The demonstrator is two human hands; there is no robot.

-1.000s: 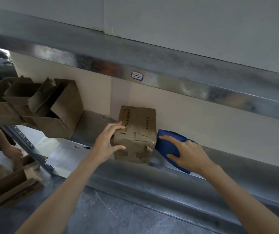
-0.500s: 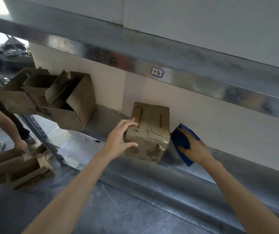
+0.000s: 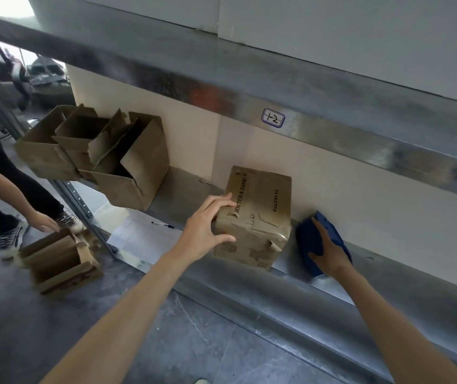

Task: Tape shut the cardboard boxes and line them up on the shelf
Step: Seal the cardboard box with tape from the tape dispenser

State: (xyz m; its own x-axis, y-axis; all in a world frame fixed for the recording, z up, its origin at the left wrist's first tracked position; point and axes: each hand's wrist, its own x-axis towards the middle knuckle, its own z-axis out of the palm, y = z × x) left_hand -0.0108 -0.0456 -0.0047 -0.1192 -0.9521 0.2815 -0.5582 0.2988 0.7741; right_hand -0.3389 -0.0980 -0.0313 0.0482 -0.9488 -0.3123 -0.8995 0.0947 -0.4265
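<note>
A closed brown cardboard box with clear tape on its top stands on the metal shelf against the beige wall. My left hand grips its near left corner, fingers over the top and thumb on the front face. Just right of the box, my right hand lies on a dark blue cloth-like thing on the shelf, fingers spread over it. Its exact nature is unclear.
Several open, untaped cardboard boxes are bunched at the shelf's left end. A pen lies on white paper on the shelf. Another person's hand reaches toward open boxes on the floor. An upper shelf beam runs overhead.
My view has shifted so everything sits further right. My right hand has moved with the blue thing toward the wall beside the box. My left hand keeps its grip on the box.
</note>
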